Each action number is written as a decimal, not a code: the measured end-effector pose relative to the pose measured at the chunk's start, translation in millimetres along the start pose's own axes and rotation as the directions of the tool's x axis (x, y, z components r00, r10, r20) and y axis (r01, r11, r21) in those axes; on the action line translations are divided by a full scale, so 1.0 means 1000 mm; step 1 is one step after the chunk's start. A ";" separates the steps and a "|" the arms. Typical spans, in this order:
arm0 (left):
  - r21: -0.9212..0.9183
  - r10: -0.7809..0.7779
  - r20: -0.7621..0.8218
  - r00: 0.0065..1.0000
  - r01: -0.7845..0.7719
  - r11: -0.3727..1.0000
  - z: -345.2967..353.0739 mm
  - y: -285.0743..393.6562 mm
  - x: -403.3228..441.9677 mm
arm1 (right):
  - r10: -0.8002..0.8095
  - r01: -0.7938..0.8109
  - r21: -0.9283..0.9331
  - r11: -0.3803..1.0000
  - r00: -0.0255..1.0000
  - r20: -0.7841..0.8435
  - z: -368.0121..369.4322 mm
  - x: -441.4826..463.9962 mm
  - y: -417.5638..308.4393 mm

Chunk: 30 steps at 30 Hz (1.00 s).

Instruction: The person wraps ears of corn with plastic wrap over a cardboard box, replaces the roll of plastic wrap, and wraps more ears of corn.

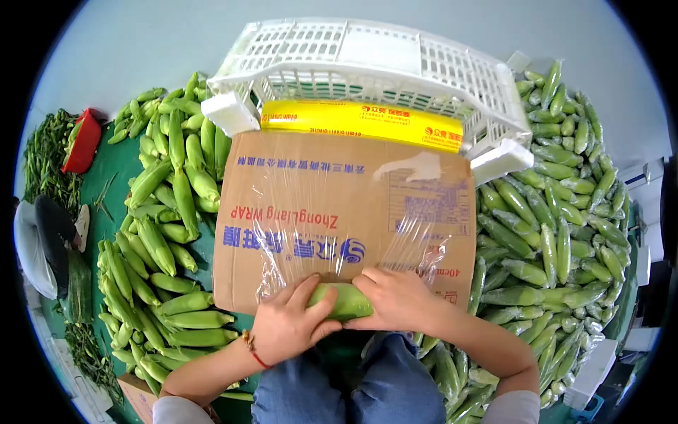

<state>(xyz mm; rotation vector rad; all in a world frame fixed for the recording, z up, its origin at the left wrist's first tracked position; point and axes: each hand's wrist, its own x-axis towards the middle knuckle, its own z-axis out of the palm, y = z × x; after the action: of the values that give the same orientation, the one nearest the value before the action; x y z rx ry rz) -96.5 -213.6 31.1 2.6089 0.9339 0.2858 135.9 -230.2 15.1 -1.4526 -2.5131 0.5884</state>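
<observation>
A green ear of corn in its husk [344, 302] lies crosswise at the near edge of a cardboard box [244, 187]. My left hand [293, 314] grips its left end, fingers and thumb curled around it. Around the right end my right hand [392, 300] is closed. Clear plastic film [332, 233] stretches over the box top from a roll in a yellow sleeve [360, 121] down to the corn, creased near both hands. How far the film wraps the corn underneath is hidden.
Behind the roll, a white plastic crate [318, 53] stands on its side. Unwrapped corn [169, 247] is heaped on the left, film-wrapped corn [544, 233] on the right. A red basket [83, 141] and another person's leg [56, 226] are at far left.
</observation>
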 end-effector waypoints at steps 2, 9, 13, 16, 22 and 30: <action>0.107 -0.028 0.003 1.000 0.027 0.994 -0.001 0.003 0.005 | -0.007 0.007 -0.006 1.000 1.000 -0.013 -0.007 0.002 -0.003; 0.072 -0.155 -0.183 0.971 0.170 0.983 -0.004 -0.066 0.100 | -0.133 -0.007 -0.392 0.920 0.935 -0.330 -0.004 0.031 0.026; 0.048 -0.066 -0.002 0.998 0.066 0.997 -0.010 -0.034 0.078 | -0.028 -0.006 -0.116 0.993 0.957 -0.288 -0.008 0.034 0.032; -0.061 -0.047 -0.075 0.996 0.043 0.997 0.001 -0.010 0.027 | -0.018 0.018 0.085 0.996 1.000 -0.006 -0.010 0.012 0.011; 0.112 -0.057 -0.122 0.991 0.071 0.991 0.006 -0.038 0.059 | -0.042 -0.012 -0.194 0.981 0.962 -0.270 -0.011 0.014 0.014; 0.324 -0.106 0.351 0.930 -0.015 0.946 -0.001 -0.115 0.201 | -0.076 -0.023 -0.293 0.956 0.944 -0.320 -0.002 0.088 0.055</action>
<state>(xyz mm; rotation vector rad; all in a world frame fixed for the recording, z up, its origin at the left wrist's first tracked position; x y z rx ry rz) -9.1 -1.0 1.3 2.7823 0.9691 -0.3899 135.8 -129.3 -10.1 -1.4612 -2.4160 -0.0417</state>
